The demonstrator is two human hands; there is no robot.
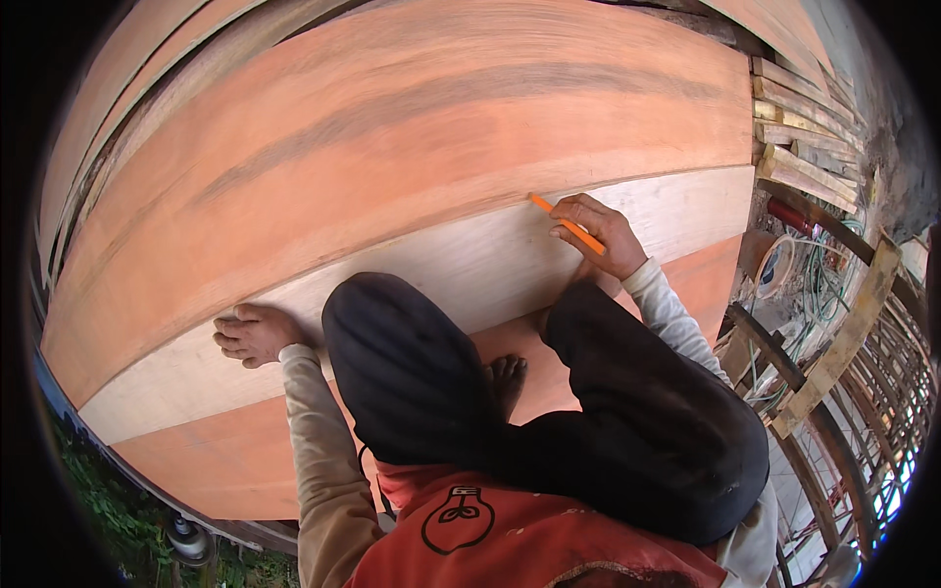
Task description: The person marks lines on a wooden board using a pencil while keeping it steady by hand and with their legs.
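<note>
A long pale wooden strip (pixel 461 271) lies across a large reddish plywood sheet (pixel 470 127), its edges bent by the lens. My right hand (pixel 606 235) pinches an orange pencil (pixel 580 236), slanted with its far end up and left, at the strip's far edge. Whether that end touches the wood I cannot tell. Toward the strip's left end, my left hand (pixel 261 335) presses down, palm on the strip and fingers extended, holding nothing. My bent knees in dark trousers rise between the two hands and cover part of the strip.
A bare foot (pixel 506 382) rests on the plywood between my legs. Stacked wood offcuts (pixel 806 122) lie past the sheet's right edge. Below them are a pale bucket (pixel 777 267), tangled green cords and a wooden frame (pixel 833 343). Greenery and a lamp-like fixture (pixel 186 539) show beyond the lower-left edge.
</note>
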